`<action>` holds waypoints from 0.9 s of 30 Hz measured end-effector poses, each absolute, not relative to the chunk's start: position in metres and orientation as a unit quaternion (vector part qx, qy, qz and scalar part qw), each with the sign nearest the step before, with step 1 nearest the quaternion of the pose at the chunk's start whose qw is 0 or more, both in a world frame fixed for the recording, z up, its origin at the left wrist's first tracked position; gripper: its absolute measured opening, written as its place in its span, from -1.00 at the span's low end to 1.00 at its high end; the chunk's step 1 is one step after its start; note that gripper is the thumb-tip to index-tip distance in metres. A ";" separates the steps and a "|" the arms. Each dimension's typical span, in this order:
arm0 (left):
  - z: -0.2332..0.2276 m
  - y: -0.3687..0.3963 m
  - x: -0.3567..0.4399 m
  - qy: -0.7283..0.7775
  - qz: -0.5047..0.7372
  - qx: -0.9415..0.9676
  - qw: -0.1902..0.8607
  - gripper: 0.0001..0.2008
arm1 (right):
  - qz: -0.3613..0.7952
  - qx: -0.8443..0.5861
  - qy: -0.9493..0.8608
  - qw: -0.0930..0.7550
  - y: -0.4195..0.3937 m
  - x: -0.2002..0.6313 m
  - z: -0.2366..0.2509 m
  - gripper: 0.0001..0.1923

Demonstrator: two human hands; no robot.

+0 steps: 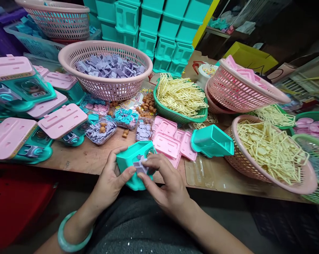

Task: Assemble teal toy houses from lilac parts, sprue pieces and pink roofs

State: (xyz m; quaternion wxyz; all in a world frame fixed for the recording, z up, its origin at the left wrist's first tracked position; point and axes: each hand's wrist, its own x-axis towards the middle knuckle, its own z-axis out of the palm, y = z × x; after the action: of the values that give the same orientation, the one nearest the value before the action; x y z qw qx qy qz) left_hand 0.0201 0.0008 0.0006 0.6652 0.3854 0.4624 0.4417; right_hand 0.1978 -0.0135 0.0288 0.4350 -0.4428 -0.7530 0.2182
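Over the table's front edge, my left hand (pixel 108 180) grips a teal plastic toy housing (pixel 133 150) by its left side, with the thumb on its front. My right hand (pixel 167 180) pinches a small lavender plastic part (pixel 140 165) between thumb and fingers, held against the front of the housing. Whether the part is seated in it I cannot tell, since my fingers cover some of it. Just beyond lie pink lid panels (pixel 167 137) and a second teal housing (pixel 212 141) on its side. Small brown bear figures (pixel 148 102) are scattered behind.
A pink basket of lavender parts (pixel 105 79) stands at the back. Green (pixel 180 118) and pink baskets (pixel 265 176) of cream frames are to the right. Assembled toys with pink tops (pixel 13 137) crowd the left. Teal housings (pixel 148 24) are stacked behind. Small trays (pixel 101 130) hold parts.
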 end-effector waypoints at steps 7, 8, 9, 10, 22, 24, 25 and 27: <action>0.004 0.000 0.022 0.460 0.435 0.408 0.657 -0.43 | 0.230 -0.515 -0.707 0.426 -0.023 0.195 0.029 -0.69; 0.004 0.000 0.022 0.457 0.434 0.412 0.658 -0.44 | 0.222 -0.519 -0.707 0.426 -0.023 0.193 0.029 -0.70; 0.004 0.000 0.022 0.455 0.432 0.413 0.660 -0.44 | 0.218 -0.520 -0.709 0.424 -0.023 0.191 0.029 -0.70; 0.004 0.000 0.022 0.455 0.430 0.411 0.663 -0.44 | 0.217 -0.519 -0.711 0.422 -0.023 0.190 0.029 -0.70; 0.001 0.002 0.022 0.467 0.429 0.412 0.654 -0.39 | 0.146 -0.505 -0.742 0.416 -0.021 0.185 0.027 -0.74; 0.002 0.002 0.022 0.466 0.430 0.409 0.657 -0.38 | 0.142 -0.503 -0.749 0.407 -0.022 0.185 0.028 -0.75; 0.002 0.002 0.022 0.464 0.430 0.408 0.658 -0.38 | 0.140 -0.504 -0.751 0.403 -0.022 0.185 0.028 -0.76; 0.003 0.002 0.023 0.465 0.432 0.409 0.656 -0.38 | 0.134 -0.507 -0.755 0.394 -0.023 0.184 0.030 -0.77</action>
State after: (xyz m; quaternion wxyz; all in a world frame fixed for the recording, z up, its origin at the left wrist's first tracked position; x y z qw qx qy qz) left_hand 0.0229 0.0017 0.0025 0.6561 0.4085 0.4647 0.4320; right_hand 0.1843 -0.0230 0.0299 0.3940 -0.5073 -0.7545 0.1342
